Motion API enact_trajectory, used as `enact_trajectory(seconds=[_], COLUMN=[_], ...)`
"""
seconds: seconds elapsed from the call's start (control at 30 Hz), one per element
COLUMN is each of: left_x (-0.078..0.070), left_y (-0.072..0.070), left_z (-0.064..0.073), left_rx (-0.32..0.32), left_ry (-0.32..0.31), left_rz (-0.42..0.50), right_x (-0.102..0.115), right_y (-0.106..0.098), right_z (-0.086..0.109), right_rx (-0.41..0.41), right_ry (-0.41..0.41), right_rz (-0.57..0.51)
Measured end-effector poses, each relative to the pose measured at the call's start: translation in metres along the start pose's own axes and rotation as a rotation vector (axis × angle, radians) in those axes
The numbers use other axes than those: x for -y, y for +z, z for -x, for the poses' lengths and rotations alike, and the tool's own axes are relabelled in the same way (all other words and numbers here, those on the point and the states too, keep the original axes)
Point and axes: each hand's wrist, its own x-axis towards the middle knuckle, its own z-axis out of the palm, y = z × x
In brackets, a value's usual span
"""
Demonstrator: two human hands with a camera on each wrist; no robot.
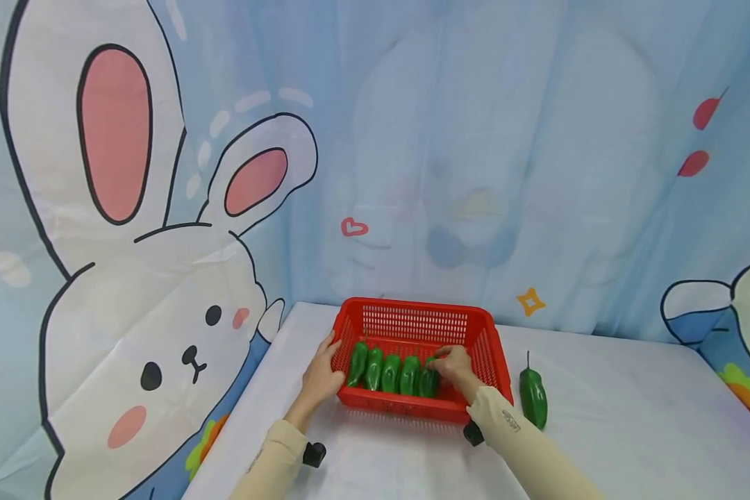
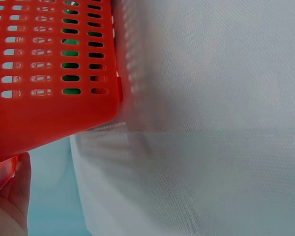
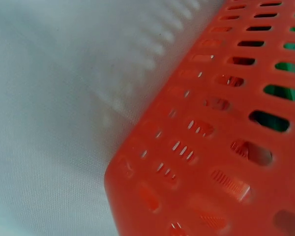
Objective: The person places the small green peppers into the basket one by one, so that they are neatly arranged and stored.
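Note:
A red plastic basket point(image 1: 406, 411) with slotted walls stands on the white table. Inside lies a row of several green peppers point(image 1: 390, 373), stems toward the back wall. My left hand point(image 1: 321, 375) holds the basket's left rim; in the left wrist view, part of this hand point(image 2: 17, 196) shows at the rim. Reaching over the front wall, my right hand point(image 1: 453, 364) pinches the rightmost green pepper point(image 1: 429, 380) near its stem end, the pepper lying in the row. The right wrist view shows the slotted basket wall point(image 3: 226, 137), and the fingertips are hidden there.
One more green pepper point(image 1: 533, 397) lies on the white table point(image 1: 625, 417), right of the basket and beside my right sleeve. Behind the table hangs a light blue curtain point(image 1: 425, 139) with a printed rabbit point(image 1: 162, 312) at the left.

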Motion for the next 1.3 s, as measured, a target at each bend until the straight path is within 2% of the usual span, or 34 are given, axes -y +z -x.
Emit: enact_trajectory(seconds=[0.27,0.57,0.77,1.0,1.3], left_x=[-0.004,-0.006,-0.007,-0.007,-0.005], left_y=[0.004,0.005,0.005,0.002,0.001], left_z=[0.0,-0.004,-0.002,0.002,0.004], left_rx=[-0.015,-0.014,-0.015,-0.01,0.005], left_ry=[-0.015,-0.021,-0.024,-0.028,-0.027], left_rz=[0.005,-0.017,-0.03,-0.02,-0.017], right_x=[0.006,0.022,0.022,0.021,0.011], right_y=[-0.014,-0.047,-0.072,-0.098,-0.128], right_z=[-0.001,-0.004,-0.005,-0.003,0.004], right_rx=[0.042,0.04,0.079,0.032,-0.019], right_ry=[-0.007,-0.052,-0.066,-0.064,-0.071], right_rz=[-0.039,-0.044,-0.061,-0.093,-0.143])
